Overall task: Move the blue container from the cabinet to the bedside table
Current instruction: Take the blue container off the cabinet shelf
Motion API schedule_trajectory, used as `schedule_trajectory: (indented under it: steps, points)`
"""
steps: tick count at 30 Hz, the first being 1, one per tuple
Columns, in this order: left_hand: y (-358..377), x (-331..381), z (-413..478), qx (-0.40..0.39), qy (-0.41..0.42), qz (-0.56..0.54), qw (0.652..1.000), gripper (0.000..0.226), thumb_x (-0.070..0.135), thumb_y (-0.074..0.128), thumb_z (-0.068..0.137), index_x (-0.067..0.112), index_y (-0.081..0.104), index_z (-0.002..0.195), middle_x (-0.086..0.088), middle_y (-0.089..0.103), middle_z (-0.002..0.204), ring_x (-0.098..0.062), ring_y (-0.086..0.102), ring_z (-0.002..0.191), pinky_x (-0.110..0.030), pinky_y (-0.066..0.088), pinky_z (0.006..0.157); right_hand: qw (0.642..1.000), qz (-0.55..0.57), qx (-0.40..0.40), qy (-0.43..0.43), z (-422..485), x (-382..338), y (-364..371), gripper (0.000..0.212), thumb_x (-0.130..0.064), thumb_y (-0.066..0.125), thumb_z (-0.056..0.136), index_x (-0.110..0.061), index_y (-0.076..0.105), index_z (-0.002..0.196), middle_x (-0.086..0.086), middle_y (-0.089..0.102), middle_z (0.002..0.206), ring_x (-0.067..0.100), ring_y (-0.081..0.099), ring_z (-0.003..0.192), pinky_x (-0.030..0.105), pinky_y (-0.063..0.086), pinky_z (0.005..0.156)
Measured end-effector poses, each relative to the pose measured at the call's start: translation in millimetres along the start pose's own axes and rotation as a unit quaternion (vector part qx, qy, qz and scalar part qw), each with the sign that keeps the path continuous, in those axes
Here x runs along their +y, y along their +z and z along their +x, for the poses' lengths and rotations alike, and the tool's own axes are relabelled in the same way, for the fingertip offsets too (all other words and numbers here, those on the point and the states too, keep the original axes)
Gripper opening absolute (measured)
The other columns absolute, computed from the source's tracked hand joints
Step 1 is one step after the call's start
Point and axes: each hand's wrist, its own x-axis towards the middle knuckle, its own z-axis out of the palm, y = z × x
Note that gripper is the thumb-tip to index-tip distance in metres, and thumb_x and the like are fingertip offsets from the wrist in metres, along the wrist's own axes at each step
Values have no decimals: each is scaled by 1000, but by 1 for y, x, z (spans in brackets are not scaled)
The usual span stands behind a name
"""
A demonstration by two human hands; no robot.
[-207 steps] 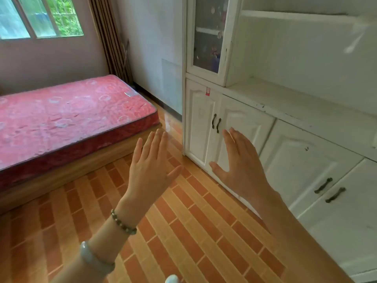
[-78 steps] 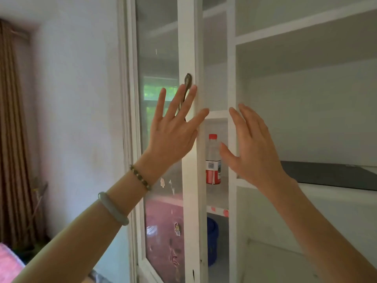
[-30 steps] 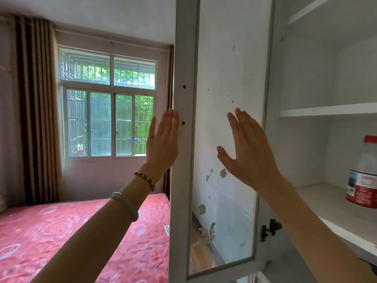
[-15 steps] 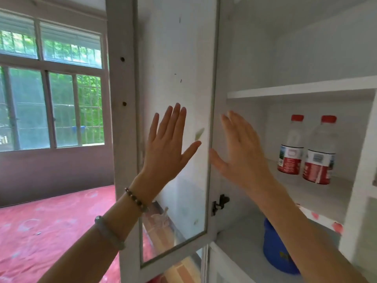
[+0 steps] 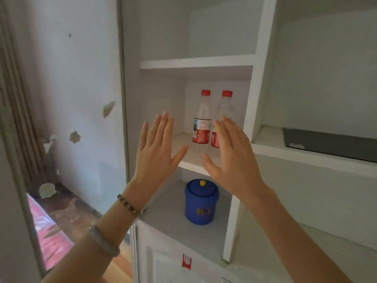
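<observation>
The blue container stood upright, lid on, on the lower shelf of the open white cabinet, nearer the right partition than the left wall, with clear shelf ahead of it to the front edge. Left hand and right hand were raised in front of the shelves, fingers spread wide, holding nothing, apart from each other. Two red-capped bottles stood on the shelf above, behind the hands
</observation>
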Motion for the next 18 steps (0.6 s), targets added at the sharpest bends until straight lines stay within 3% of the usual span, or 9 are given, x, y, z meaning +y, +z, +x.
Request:
schedule_trajectory:
  steps: [7, 18]
  points:
    - [39, 16, -32, -39, 4, -50, 998, 74, 55, 30, 94, -1, 31, 142, -19, 33, 148, -30, 27, 139, -45, 14, 116, 999, -24, -26, 25, -32, 10, 14, 69, -33, 55, 81, 3, 33, 135, 22, 37, 142, 31, 29, 131, 42, 26, 109]
    - [95, -31, -81, -85, -41, -147, 985, 75, 53, 41, 91, 0, 28, 143, -18, 30, 150, -28, 22, 141, -45, 9, 116, 994, 11, -56, 98, -59, -18, 85, 66, -37, 44, 81, 2, 35, 133, 22, 39, 140, 28, 26, 130, 42, 27, 107]
